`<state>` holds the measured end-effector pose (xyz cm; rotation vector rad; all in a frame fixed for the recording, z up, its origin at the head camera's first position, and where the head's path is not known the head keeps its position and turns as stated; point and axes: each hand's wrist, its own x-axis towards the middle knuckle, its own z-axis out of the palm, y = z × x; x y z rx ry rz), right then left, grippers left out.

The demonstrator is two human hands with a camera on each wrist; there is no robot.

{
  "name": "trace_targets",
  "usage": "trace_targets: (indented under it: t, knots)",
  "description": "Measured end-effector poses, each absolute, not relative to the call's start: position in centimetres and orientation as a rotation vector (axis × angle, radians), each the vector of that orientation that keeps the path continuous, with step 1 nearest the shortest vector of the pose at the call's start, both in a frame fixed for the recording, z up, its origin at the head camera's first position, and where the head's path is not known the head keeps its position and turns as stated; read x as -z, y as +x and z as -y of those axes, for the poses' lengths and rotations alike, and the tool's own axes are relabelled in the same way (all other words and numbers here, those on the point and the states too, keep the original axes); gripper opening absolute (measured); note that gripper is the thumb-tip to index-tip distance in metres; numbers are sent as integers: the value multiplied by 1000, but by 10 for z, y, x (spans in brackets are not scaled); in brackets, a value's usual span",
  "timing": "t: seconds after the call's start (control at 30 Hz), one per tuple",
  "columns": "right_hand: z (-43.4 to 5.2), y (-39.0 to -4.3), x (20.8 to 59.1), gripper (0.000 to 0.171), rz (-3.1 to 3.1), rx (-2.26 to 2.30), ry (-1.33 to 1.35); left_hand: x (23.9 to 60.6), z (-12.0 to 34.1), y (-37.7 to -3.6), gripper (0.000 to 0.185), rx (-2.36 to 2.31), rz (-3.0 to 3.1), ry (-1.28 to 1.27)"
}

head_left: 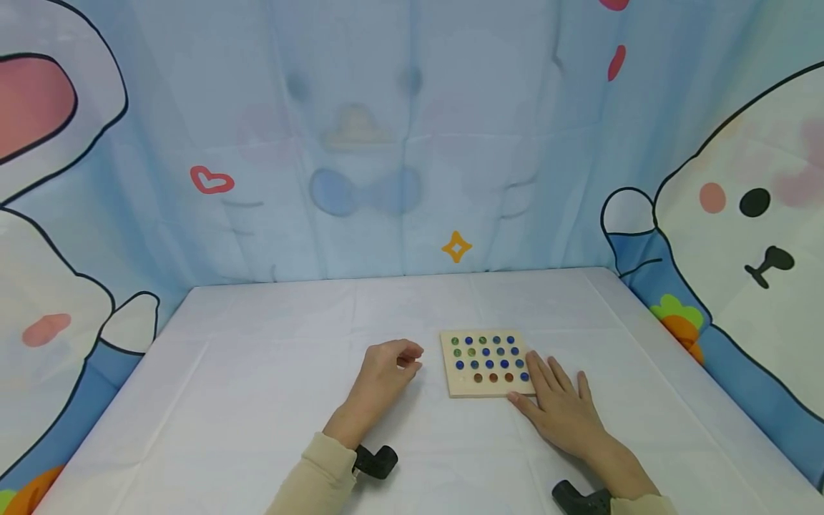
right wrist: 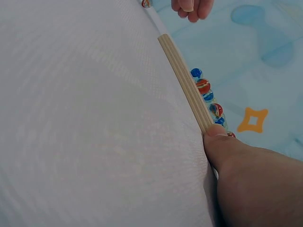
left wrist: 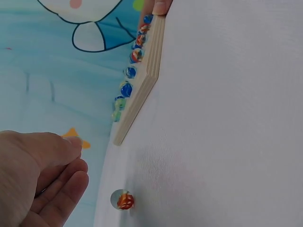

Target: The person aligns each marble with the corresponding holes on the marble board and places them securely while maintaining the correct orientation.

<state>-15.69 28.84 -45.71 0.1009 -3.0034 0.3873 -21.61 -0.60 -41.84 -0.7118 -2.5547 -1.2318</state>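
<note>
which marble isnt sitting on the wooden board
The orange-centred glass marble lying loose on the white tablecloth, near the left hand; all others sit on the square wooden board.

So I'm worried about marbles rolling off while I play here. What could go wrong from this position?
The loose marble lies on the bare cloth beside the left hand, outside any hole; a brush of the fingers could send it rolling.

The right hand rests flat against the wooden board with the thumb at its edge. A nudge there might shift the board and shake the seated marbles, which sit proud of their holes.
</note>
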Motion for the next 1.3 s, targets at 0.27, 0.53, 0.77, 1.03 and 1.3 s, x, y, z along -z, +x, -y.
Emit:
trace_targets:
  t: [0.27,0.53,0.77,1.03,1.3]
  knots:
    - [-289,-156,457,92,2989,-377,109,425,19,-216,15,1397,2608,-594]
    - [-288,-157,455,92,2995,-382,98,431,28,-214,14,1429,2620,-558]
    - [-288,-156,455,92,2995,-385,97,436,34,-210,10,1296,2630,-610]
    - [-288,-156,456,92,2997,-393,103,440,36,-209,8,1303,2635,-643]
    - [-288,-156,456,92,2992,-391,107,441,36,-208,8,1258,2633,-669]
